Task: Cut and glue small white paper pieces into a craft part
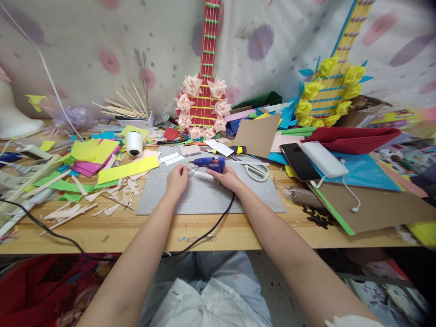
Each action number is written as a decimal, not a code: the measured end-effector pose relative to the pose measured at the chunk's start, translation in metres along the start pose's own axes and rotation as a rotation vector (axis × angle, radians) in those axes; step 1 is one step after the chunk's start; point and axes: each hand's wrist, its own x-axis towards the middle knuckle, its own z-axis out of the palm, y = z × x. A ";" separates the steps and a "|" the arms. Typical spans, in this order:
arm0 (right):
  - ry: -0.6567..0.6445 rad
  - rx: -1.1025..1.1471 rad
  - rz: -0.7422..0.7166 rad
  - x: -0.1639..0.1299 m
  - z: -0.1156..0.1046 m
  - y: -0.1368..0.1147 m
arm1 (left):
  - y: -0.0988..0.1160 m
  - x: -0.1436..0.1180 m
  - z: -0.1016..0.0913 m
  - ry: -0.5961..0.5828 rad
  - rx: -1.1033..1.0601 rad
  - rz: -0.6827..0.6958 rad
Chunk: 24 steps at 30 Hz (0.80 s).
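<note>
My right hand (227, 178) grips a blue hot glue gun (211, 163) over the grey cutting mat (204, 197), its nozzle pointing left. The gun's black cord (218, 222) runs off the table's front edge. My left hand (177, 178) is closed just left of the nozzle, pinching something small and pale that I cannot make out. A small white piece (203, 175) lies on the mat between the two hands.
White-handled scissors (256, 171) lie right of the gun. Coloured paper sheets (98, 156), a white roll (134, 143) and pale scraps (102, 200) crowd the left. A phone (299, 161), a power bank (323, 159) and cardboard (371, 206) sit right. Two flower-decorated paper guitars (204, 100) lean behind.
</note>
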 end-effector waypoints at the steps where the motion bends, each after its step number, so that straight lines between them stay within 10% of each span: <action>1: 0.004 0.000 0.005 0.000 0.000 0.000 | 0.000 0.000 0.000 -0.002 0.000 0.003; 24: 0.041 -0.018 0.047 0.002 -0.002 0.002 | 0.000 -0.002 -0.001 -0.036 -0.035 0.021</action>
